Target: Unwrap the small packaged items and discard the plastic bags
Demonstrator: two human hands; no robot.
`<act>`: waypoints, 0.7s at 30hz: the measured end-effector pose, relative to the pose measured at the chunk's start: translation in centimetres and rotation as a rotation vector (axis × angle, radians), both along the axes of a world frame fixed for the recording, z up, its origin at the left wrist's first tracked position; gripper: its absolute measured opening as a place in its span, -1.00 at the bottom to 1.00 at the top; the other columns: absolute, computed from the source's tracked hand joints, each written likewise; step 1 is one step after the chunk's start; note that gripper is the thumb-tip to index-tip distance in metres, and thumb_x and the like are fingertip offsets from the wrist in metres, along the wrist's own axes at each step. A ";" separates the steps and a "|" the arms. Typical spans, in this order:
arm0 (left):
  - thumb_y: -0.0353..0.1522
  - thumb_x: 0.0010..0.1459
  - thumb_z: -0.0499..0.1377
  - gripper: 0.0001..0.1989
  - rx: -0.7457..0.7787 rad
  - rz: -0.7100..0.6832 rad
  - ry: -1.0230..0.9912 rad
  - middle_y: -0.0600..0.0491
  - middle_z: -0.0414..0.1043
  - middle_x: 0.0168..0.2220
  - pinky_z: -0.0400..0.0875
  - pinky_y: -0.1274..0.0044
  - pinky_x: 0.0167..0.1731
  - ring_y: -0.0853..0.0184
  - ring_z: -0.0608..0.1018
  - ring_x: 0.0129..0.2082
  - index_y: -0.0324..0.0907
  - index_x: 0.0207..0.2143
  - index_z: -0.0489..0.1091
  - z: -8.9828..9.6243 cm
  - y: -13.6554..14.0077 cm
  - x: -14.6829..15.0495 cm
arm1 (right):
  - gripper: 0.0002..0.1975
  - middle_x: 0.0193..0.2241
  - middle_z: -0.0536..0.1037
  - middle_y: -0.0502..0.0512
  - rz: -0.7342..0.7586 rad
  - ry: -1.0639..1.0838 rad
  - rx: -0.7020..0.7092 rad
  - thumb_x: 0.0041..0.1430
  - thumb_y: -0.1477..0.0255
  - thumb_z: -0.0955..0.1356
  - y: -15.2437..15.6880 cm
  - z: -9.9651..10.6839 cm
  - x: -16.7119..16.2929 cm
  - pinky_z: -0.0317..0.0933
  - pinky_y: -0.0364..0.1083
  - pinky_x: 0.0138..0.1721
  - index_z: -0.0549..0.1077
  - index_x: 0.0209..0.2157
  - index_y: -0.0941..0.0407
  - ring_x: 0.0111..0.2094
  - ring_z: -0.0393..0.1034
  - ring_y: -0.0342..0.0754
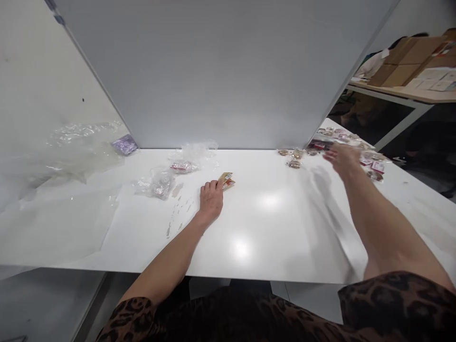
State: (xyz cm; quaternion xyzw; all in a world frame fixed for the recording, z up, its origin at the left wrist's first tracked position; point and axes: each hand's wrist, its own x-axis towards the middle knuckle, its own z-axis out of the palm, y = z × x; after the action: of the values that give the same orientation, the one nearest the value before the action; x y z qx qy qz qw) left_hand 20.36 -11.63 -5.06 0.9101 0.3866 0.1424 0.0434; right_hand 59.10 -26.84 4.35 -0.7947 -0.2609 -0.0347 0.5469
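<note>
My left hand rests on the white table with its fingers curled over a small yellow-and-red packet. The packet sticks out past the fingertips to the right. Stretched out to the right, my right hand is over a spread of small clear packets with brown and pink-red contents. Its fingers are blurred, so whether they touch or hold a packet cannot be made out. Several small brown pieces in clear wrap lie left of that hand, at the foot of the grey panel.
An upright grey panel stands along the table's back. Crumpled clear bags and a purple packet lie left. Large plastic sheets cover the left end. Cardboard boxes sit on another table at right, with a person partly visible behind.
</note>
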 end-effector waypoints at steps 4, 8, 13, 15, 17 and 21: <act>-0.44 0.42 -0.05 -0.52 -0.082 -0.087 -0.270 -0.16 0.54 0.07 0.36 0.29 0.13 0.13 0.51 0.05 -0.14 0.32 0.35 -0.4 0.4 0.3 | -0.64 -0.37 0.52 0.09 0.226 0.296 0.007 0.07 0.15 0.51 -1.2 -5.2 -8.5 0.44 -0.02 -0.31 0.40 -0.34 0.11 -0.38 0.47 -0.09; -0.29 0.42 0.06 -0.62 -0.505 -0.329 -0.738 -0.13 0.55 0.12 0.39 0.34 0.18 0.19 0.55 0.11 -0.18 0.20 0.41 -0.9 -0.5 0.9 | -0.37 -0.19 0.61 0.19 0.586 0.606 0.017 -0.15 0.02 0.63 -3.7 -7.4 -18.0 0.40 -0.05 -0.31 0.56 -0.14 0.12 -0.29 0.52 -0.03; 0.00 0.19 0.32 -0.46 -1.148 -0.512 -0.894 -0.04 0.59 -0.09 0.49 0.45 -0.10 0.31 0.59 -0.16 -0.21 0.02 0.44 -0.6 -2.8 1.2 | -0.34 -0.05 0.59 0.17 0.720 0.765 0.061 -0.07 0.07 0.64 -4.4 -6.6 -24.9 0.36 -0.07 -0.34 0.54 0.03 0.04 -0.21 0.53 0.00; 0.04 0.10 0.38 -0.42 -1.214 -0.526 -0.901 0.02 0.55 -0.20 0.47 0.49 -0.19 0.37 0.56 -0.25 -0.21 -0.07 0.44 -0.3 -3.5 1.2 | -0.40 -0.14 0.59 0.11 0.716 0.773 0.126 -0.07 0.08 0.64 -4.1 -6.6 -26.1 0.29 -0.10 -0.40 0.57 -0.04 0.04 -0.27 0.48 -0.06; 0.07 0.05 0.41 -0.42 -1.256 -0.539 -0.895 0.08 0.50 -0.26 0.45 0.51 -0.25 0.40 0.54 -0.31 -0.19 -0.14 0.40 0.0 -4.0 1.1 | -0.46 -0.26 0.56 0.06 0.653 0.777 0.207 -0.11 0.07 0.65 -3.7 -6.9 -26.9 0.20 -0.13 -0.46 0.58 -0.16 0.06 -0.35 0.39 -0.12; 0.10 0.01 0.42 -0.40 -1.280 -0.598 -0.787 0.14 0.41 -0.32 0.43 0.53 -0.29 0.44 0.50 -0.35 -0.17 -0.22 0.35 0.3 -4.7 0.9 | -0.52 -0.37 0.53 0.02 0.535 0.815 0.301 -0.15 0.08 0.66 -3.8 -7.8 -28.1 0.14 -0.12 -0.50 0.56 -0.30 0.07 -0.43 0.31 -0.13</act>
State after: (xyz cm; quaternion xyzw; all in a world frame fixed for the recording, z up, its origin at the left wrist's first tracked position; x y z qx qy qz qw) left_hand 21.23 -16.33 -4.71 0.6568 0.0898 0.1858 0.7253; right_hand 31.03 -30.60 -3.41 -0.5613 -0.2129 0.3823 0.7025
